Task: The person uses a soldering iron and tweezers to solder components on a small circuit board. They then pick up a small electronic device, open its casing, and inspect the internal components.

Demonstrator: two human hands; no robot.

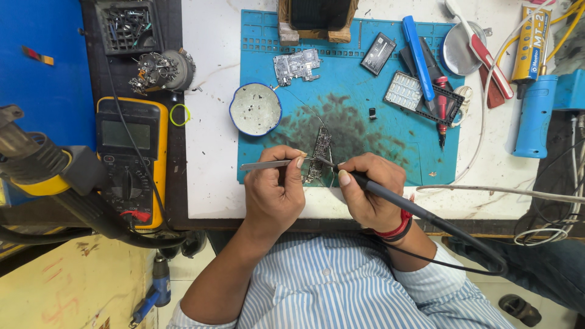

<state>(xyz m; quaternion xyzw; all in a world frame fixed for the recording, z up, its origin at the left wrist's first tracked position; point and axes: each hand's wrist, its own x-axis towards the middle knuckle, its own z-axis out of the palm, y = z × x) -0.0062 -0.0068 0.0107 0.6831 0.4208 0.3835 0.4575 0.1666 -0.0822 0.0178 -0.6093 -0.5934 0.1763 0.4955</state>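
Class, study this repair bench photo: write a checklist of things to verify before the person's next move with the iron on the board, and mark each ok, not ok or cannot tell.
1. Left hand grips the tweezers: ok.
2. Right hand holds the soldering iron like a pen: ok.
3. Iron tip meets the circuit board: cannot tell, too small.
4. Board lies on the blue mat, not bare table: ok.
5. Iron cable free of the sleeve: not ok, it lies across the forearm.
6. Round tin apart from both hands: ok.

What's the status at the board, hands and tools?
Left hand pinching tweezers. Right hand holding soldering iron, tip on circuit board. Nothing blocking.
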